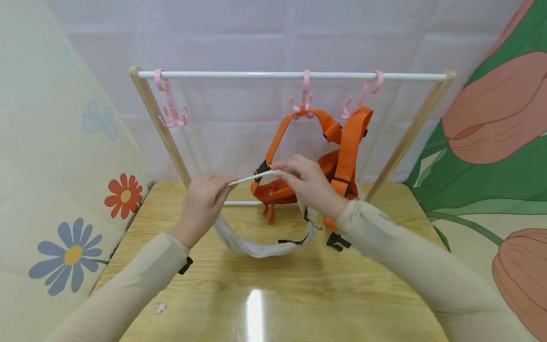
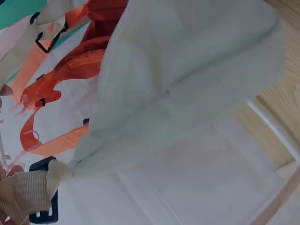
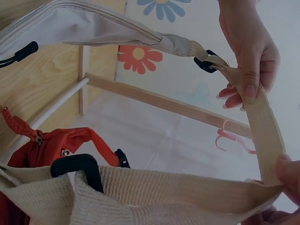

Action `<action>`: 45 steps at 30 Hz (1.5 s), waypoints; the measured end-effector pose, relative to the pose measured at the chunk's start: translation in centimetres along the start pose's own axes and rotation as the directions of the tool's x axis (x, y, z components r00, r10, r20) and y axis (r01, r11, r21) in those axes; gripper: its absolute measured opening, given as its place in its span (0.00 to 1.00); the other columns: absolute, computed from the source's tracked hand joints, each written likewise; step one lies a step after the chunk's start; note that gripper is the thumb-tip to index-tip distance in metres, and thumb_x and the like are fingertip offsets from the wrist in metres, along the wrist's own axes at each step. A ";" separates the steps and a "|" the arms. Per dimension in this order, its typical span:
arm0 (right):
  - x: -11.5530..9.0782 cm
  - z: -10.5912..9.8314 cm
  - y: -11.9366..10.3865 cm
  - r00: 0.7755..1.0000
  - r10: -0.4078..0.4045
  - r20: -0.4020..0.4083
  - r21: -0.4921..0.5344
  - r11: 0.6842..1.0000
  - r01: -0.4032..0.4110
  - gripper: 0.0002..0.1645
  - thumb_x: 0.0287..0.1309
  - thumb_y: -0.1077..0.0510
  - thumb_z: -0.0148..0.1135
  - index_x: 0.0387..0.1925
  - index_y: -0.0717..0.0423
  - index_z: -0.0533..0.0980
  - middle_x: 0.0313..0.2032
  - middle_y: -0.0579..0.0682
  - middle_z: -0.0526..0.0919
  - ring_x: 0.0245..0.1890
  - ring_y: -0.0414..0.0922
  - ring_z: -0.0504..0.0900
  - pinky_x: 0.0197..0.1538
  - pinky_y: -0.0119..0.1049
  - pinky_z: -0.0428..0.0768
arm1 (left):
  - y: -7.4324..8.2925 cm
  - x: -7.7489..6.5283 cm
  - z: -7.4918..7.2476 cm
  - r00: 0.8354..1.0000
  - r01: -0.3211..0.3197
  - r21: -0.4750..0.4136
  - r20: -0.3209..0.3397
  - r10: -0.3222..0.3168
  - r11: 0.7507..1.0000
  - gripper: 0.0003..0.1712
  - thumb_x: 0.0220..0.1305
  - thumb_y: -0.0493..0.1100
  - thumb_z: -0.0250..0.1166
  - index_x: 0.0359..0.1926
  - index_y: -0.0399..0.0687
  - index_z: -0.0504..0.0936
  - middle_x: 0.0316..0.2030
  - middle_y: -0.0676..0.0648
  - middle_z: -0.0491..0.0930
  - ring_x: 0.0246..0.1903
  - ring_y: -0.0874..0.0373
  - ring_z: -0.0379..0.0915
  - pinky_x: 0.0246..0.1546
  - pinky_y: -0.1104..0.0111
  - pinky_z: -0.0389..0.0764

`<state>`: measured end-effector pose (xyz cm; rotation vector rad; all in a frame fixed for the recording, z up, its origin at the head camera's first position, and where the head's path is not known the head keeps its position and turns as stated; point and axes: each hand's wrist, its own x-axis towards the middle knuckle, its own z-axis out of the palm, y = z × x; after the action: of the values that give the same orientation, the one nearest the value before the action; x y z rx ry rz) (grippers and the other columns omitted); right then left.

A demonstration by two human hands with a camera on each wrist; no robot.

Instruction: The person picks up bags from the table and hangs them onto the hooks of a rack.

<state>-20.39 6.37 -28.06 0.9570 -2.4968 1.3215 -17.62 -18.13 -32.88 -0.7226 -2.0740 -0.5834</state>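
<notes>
A pale waist bag (image 1: 256, 249) hangs in a loop below both hands, above the wooden table. My left hand (image 1: 205, 202) pinches one end of its beige webbing strap (image 1: 256, 176). The other end of that stretch is pinched by my right hand (image 1: 309, 185), so the strap spans taut between them. In the right wrist view a black slider (image 3: 77, 166) sits on the strap, and the left hand (image 3: 255, 56) holds it near the bag's end. An orange waist bag (image 1: 278, 194) hangs behind the right hand, which partly hides it.
The white rail (image 1: 239, 75) of a wooden-sided rack carries a left pink hook (image 1: 173, 114), a middle pink hook (image 1: 305, 97) and a right pink hook (image 1: 356, 102). Orange straps loop over the latter two. On the table (image 1: 205, 294) lies a small white scrap (image 1: 160, 308).
</notes>
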 end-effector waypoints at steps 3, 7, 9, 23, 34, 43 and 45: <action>0.3 0.1 0.1 1.000 -0.010 0.019 -0.018 1.000 0.011 0.15 0.68 0.64 0.60 0.53 0.63 0.83 0.36 0.55 0.81 0.30 0.46 0.71 0.32 0.33 0.70 | -0.5 -0.1 -0.3 1.000 -0.026 0.039 0.000 0.026 0.999 0.12 0.53 0.31 0.73 0.41 0.34 0.87 0.30 0.41 0.88 0.29 0.46 0.83 0.29 0.54 0.78; 0.6 0.2 0.0 0.999 -0.033 0.035 -0.041 0.999 0.034 0.15 0.68 0.64 0.60 0.53 0.64 0.82 0.39 0.57 0.83 0.32 0.47 0.73 0.34 0.35 0.72 | -1.3 -0.1 -0.7 0.998 -0.057 0.070 0.006 0.056 0.996 0.11 0.56 0.31 0.72 0.42 0.34 0.86 0.30 0.40 0.87 0.29 0.45 0.82 0.29 0.53 0.78; 0.9 0.2 0.0 0.998 -0.050 0.042 -0.066 0.996 0.053 0.15 0.68 0.65 0.61 0.53 0.64 0.82 0.39 0.57 0.83 0.33 0.47 0.74 0.34 0.36 0.73 | -1.8 -0.2 -1.0 0.998 -0.065 0.080 0.006 0.065 0.995 0.10 0.59 0.31 0.70 0.43 0.34 0.86 0.31 0.40 0.87 0.30 0.44 0.82 0.29 0.53 0.77; 2.4 0.7 1.3 0.978 -0.176 0.112 -0.365 0.908 0.205 0.15 0.71 0.63 0.56 0.51 0.67 0.82 0.45 0.60 0.88 0.40 0.51 0.87 0.45 0.43 0.84 | -3.5 0.3 -1.8 1.000 0.012 0.136 -0.025 -0.009 0.991 0.07 0.61 0.30 0.69 0.41 0.32 0.85 0.33 0.37 0.85 0.33 0.40 0.82 0.36 0.52 0.81; 3.5 0.8 1.6 0.947 -0.284 0.150 -0.503 0.802 0.321 0.09 0.70 0.64 0.58 0.42 0.66 0.81 0.34 0.57 0.88 0.27 0.47 0.84 0.36 0.39 0.84 | -3.5 1.6 -3.8 0.953 0.252 0.093 0.146 -0.264 0.963 0.07 0.68 0.35 0.65 0.43 0.38 0.85 0.35 0.38 0.87 0.30 0.43 0.81 0.36 0.51 0.81; 4.0 1.0 1.1 0.937 -0.294 0.191 -0.542 0.764 0.350 0.07 0.70 0.64 0.57 0.36 0.65 0.79 0.24 0.53 0.82 0.20 0.46 0.79 0.31 0.38 0.82 | -4.3 1.6 -4.5 0.962 0.223 0.124 0.135 -0.239 0.967 0.07 0.65 0.36 0.66 0.42 0.37 0.86 0.35 0.37 0.87 0.33 0.42 0.83 0.38 0.49 0.82; 4.2 1.1 1.0 0.930 -0.304 0.207 -0.563 0.740 0.367 0.07 0.70 0.65 0.58 0.36 0.65 0.78 0.23 0.53 0.81 0.19 0.46 0.79 0.30 0.37 0.83 | -4.5 1.6 -4.6 0.964 0.221 0.123 0.120 -0.236 0.967 0.07 0.65 0.35 0.66 0.42 0.36 0.86 0.35 0.37 0.87 0.33 0.42 0.83 0.38 0.50 0.82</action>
<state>-24.13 3.97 -27.60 1.2387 -2.3945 0.3346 -18.83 -23.87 -29.69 -0.4728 -2.3141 -0.5559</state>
